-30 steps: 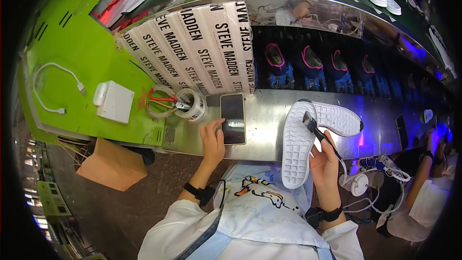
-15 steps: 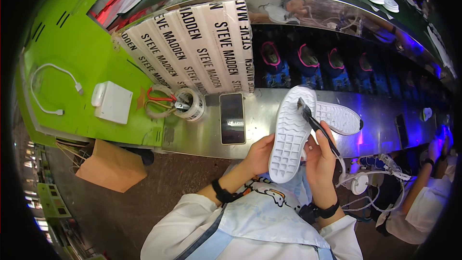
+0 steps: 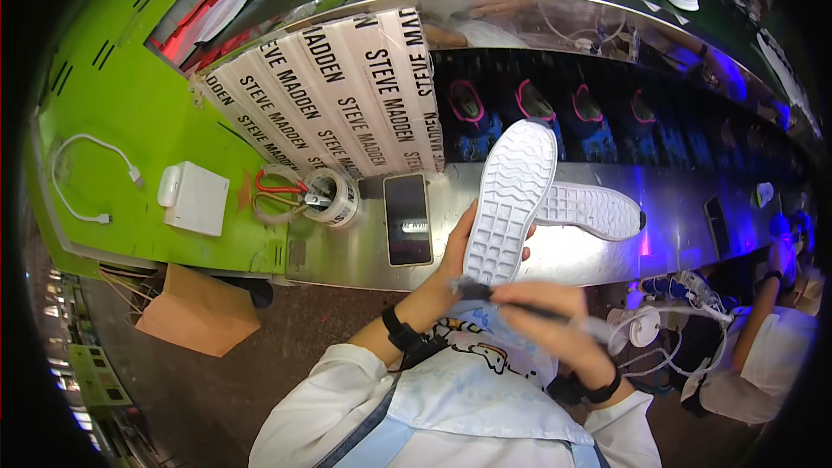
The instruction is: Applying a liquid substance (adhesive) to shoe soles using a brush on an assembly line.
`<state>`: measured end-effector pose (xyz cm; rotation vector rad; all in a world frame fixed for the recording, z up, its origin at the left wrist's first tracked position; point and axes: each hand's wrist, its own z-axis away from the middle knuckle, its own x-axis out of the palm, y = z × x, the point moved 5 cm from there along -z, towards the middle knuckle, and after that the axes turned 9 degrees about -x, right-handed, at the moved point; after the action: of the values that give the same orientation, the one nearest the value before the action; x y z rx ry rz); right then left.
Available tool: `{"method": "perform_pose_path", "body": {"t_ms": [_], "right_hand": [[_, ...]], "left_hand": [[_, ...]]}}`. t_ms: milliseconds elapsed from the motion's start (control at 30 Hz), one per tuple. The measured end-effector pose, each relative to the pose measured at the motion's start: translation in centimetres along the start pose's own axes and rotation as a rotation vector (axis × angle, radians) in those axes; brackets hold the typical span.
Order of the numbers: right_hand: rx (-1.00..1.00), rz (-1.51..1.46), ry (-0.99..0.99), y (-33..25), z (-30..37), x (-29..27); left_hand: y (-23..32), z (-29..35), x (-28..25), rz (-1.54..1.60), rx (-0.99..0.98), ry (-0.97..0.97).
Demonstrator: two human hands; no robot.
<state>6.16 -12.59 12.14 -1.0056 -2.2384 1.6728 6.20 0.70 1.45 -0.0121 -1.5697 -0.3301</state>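
Note:
My left hand (image 3: 457,247) grips a white shoe sole (image 3: 515,195) by its edge, fingers wrapped behind it. The patterned face, with wavy ridges and a square grid, is turned up toward me, toe end pointing away. In my right hand (image 3: 555,312), blurred by motion, is a brush (image 3: 487,291) with a black handle. Its head is at the sole's near end, close to my left wrist; whether it touches cannot be told. A second white sole (image 3: 594,210) lies pattern up on the metal bench (image 3: 360,251), partly behind the held one.
Left of the soles lie a phone (image 3: 407,221) and a tub with scissors (image 3: 333,199). A taped box (image 3: 325,100) stands behind them. Dark shoes with pink collars (image 3: 465,102) line a conveyor beyond the bench. Another person's arm (image 3: 763,308) is at right.
The brush has moved from the sole's far part down to its near end, with my right hand dropping along. The view has shifted slightly.

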Motion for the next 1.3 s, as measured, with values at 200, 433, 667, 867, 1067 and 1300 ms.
{"method": "perform_pose_path", "body": {"t_ms": [200,433,667,867,1067,1300], "right_hand": [[0.176,-0.241,-0.298,1.3,0.9,-1.0],[0.050,0.017,-0.478,0.5,1.2,-1.5],[0.049,-0.071,-0.179,0.7,1.4,-5.9],[0.339,-0.096,0.257,2.9,1.2,-4.1],[-0.210,0.306,0.053,0.5,0.0,0.6],[-0.137,0.020,-0.093,0.2,0.9,1.3]], "left_hand": [[-1.2,0.3,0.6,-0.197,-0.444,0.040],[-3.0,-0.7,-1.2,-0.855,-0.893,0.201],[-2.5,1.2,-6.4,0.015,-0.818,0.096],[-4.2,1.3,0.0,0.136,-0.180,-0.117],[-4.1,0.6,-0.9,0.290,-0.084,0.001],[-2.4,-0.2,1.1,0.075,-0.047,0.007]]}}
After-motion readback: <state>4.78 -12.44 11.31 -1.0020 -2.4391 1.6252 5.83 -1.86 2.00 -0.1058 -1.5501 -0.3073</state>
